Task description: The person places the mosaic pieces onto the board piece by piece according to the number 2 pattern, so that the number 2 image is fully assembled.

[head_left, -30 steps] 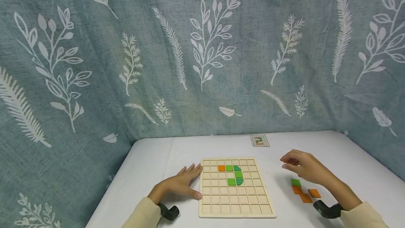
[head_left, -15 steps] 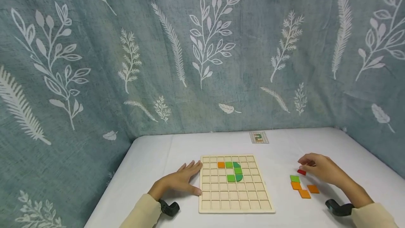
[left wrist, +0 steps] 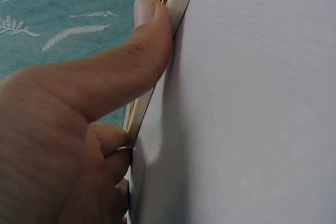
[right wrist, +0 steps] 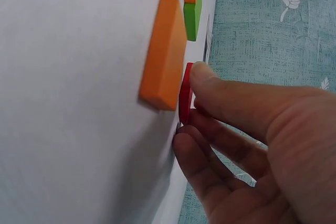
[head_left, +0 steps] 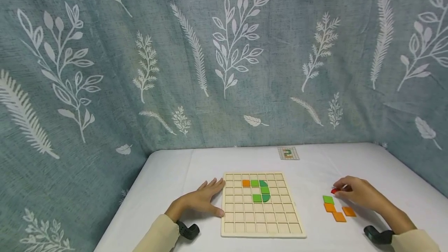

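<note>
Though nearer board (head_left: 259, 217) b4, R hand (head_left: 360, 193) now w/ red tile (right wrist: 186, 94) pinched; L hand (head_left: 200, 200) spread, same

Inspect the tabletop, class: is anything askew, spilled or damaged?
Nothing looks spilled or damaged. Only the loose orange tiles look a little untidy: they lie at uneven angles on the table, right of the board, whereas the placed tiles line up with its grid.
</note>
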{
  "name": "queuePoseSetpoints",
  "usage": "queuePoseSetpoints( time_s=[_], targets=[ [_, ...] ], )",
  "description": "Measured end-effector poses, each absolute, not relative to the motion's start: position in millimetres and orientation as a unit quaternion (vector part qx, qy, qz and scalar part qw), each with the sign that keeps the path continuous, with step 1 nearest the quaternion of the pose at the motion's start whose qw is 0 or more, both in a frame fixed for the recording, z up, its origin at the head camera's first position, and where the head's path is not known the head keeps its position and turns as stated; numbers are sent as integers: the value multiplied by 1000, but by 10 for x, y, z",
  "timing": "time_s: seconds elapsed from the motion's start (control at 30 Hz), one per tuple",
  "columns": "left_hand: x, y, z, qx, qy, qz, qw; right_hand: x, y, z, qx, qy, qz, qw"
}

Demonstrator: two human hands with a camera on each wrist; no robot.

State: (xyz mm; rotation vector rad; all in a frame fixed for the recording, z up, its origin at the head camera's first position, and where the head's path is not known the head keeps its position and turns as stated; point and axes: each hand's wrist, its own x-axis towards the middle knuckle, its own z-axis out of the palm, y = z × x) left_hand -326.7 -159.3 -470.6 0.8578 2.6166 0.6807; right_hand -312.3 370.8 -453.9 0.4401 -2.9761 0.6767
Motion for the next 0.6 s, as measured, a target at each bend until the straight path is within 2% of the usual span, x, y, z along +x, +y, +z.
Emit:
queuePoseSetpoints(
  time_s=[0.6],
  targets=[
    [-3269,-1593,-4691,309,909,239,148,-3116,3693,-4589,150,-969,186,61]
  ],
)
